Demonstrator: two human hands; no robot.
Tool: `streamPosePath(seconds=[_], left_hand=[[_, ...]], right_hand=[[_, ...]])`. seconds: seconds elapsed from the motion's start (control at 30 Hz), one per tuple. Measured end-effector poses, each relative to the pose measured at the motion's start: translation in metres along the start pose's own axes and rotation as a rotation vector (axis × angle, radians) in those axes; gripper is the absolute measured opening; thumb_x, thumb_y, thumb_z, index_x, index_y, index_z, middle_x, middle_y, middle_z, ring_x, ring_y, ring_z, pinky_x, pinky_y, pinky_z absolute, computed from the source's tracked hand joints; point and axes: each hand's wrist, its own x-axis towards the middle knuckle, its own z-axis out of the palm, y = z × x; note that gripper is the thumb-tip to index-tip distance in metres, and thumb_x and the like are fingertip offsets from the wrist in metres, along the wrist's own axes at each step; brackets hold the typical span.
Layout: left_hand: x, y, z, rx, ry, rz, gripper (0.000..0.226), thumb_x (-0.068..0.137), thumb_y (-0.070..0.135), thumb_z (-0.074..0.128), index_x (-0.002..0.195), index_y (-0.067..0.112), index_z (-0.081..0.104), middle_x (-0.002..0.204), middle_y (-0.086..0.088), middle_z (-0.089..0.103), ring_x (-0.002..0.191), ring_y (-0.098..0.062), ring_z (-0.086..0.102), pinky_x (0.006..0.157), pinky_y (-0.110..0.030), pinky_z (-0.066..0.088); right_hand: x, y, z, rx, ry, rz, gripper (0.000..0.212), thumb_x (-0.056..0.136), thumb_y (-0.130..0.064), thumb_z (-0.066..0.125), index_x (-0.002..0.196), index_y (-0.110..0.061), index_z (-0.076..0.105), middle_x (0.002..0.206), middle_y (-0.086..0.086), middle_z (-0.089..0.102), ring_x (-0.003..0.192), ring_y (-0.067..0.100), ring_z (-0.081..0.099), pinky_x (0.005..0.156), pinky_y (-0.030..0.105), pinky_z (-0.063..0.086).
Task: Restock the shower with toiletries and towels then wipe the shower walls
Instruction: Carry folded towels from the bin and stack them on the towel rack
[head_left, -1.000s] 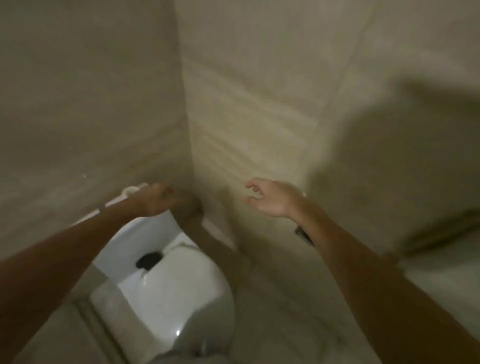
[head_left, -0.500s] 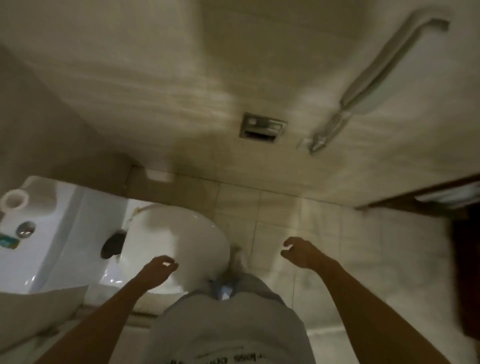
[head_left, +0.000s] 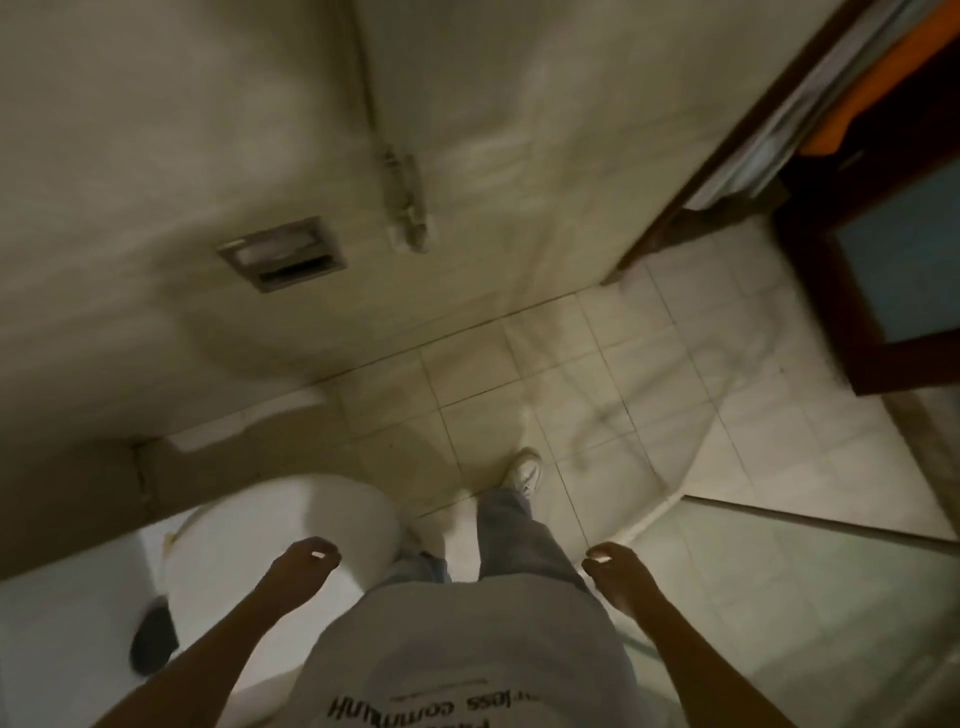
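Our left hand (head_left: 306, 564) hangs over the closed toilet lid (head_left: 270, 525), our right hand (head_left: 615, 569) near the curved shower curb (head_left: 667, 499). Both are loosely curled, holding nothing. A tiled wall (head_left: 156, 156) stands ahead.

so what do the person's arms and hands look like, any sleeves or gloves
The left hand and right hand are ungloved, on bare forearms with no sleeve in view. No watch, ring or band shows, though the picture is dim and blurred. Between the arms is a light grey top with dark lettering.
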Motion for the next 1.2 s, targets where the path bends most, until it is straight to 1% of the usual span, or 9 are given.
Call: streamPosePath(seconds=[0.13,0.2,0.37,0.47,0.53,0.63,0.83,1.07,1.2], left_hand=[[0.012,0.117,0.011,0.074,-0.029,0.08,0.017,0.098,0.027,0.063,0.11,0.016,0.068,0.108,-0.008,0.069,0.101,-0.025,0.067,0.09,-0.035,0.049],[0.018,0.185,0.02,0.103,-0.057,0.156,0.018,0.098,0.021,0.062,0.111,0.01,0.068,0.108,-0.013,0.07,0.096,-0.025,0.066,0.083,-0.033,0.05],[0.032,0.356,0.045,0.191,-0.101,0.353,0.01,0.099,0.028,0.06,0.105,0.023,0.066,0.102,-0.006,0.072,0.092,-0.022,0.068,0.069,-0.025,0.046],[0.037,0.443,0.058,0.196,-0.129,0.445,0.015,0.1,0.027,0.058,0.112,0.021,0.065,0.102,-0.006,0.07,0.099,-0.026,0.068,0.076,-0.028,0.047],[0.04,0.487,0.066,0.209,-0.146,0.498,0.019,0.1,0.026,0.058,0.116,0.02,0.066,0.107,-0.006,0.07,0.101,-0.023,0.067,0.08,-0.031,0.048],[0.046,0.533,0.075,0.213,-0.182,0.518,0.021,0.1,0.024,0.058,0.117,0.017,0.067,0.11,-0.003,0.07,0.098,-0.018,0.068,0.077,-0.026,0.049],[0.086,0.591,0.074,0.381,-0.252,0.485,0.021,0.1,0.019,0.06,0.117,0.009,0.067,0.107,-0.011,0.071,0.084,-0.015,0.067,0.065,-0.018,0.045],[0.145,0.664,0.047,0.586,-0.244,0.397,0.023,0.102,0.018,0.056,0.118,0.003,0.065,0.11,-0.016,0.069,0.09,-0.025,0.066,0.067,-0.027,0.046],[0.16,0.714,0.041,0.728,-0.264,0.398,0.023,0.102,0.018,0.055,0.118,0.004,0.066,0.11,-0.017,0.07,0.088,-0.024,0.067,0.066,-0.028,0.046]], right_hand=[[0.012,0.03,-0.02,0.179,0.006,0.068,0.024,0.097,-0.016,0.057,0.115,-0.008,0.069,0.125,0.011,0.066,0.114,0.027,0.062,0.1,0.034,0.049],[0.018,0.039,-0.037,0.335,0.039,0.108,0.015,0.096,-0.017,0.058,0.104,-0.014,0.07,0.118,0.01,0.068,0.111,0.027,0.064,0.098,0.034,0.049],[0.054,0.058,-0.088,0.624,0.099,0.145,0.02,0.093,-0.021,0.064,0.111,-0.011,0.068,0.108,0.01,0.073,0.096,0.029,0.071,0.094,0.044,0.056],[0.071,0.065,-0.12,0.74,0.155,0.154,0.019,0.093,-0.016,0.066,0.11,-0.012,0.068,0.109,0.012,0.072,0.094,0.03,0.071,0.092,0.045,0.057],[0.077,0.067,-0.138,0.813,0.204,0.168,0.018,0.093,-0.017,0.065,0.11,-0.013,0.068,0.111,0.012,0.072,0.094,0.029,0.07,0.081,0.038,0.057],[0.079,0.066,-0.16,0.936,0.239,0.201,0.021,0.094,-0.017,0.063,0.114,-0.009,0.067,0.103,0.013,0.073,0.08,0.023,0.069,0.067,0.029,0.05],[0.093,0.062,-0.204,1.138,0.287,0.247,0.024,0.096,-0.014,0.061,0.117,-0.003,0.065,0.111,0.013,0.069,0.073,0.023,0.068,0.074,0.033,0.051],[0.094,0.051,-0.277,1.342,0.452,0.314,0.02,0.098,-0.011,0.06,0.117,-0.006,0.063,0.104,0.018,0.07,0.08,0.027,0.067,0.065,0.03,0.047],[0.102,0.049,-0.301,1.438,0.524,0.35,0.019,0.098,-0.01,0.061,0.117,-0.008,0.062,0.097,0.012,0.07,0.078,0.025,0.067,0.065,0.03,0.05]])
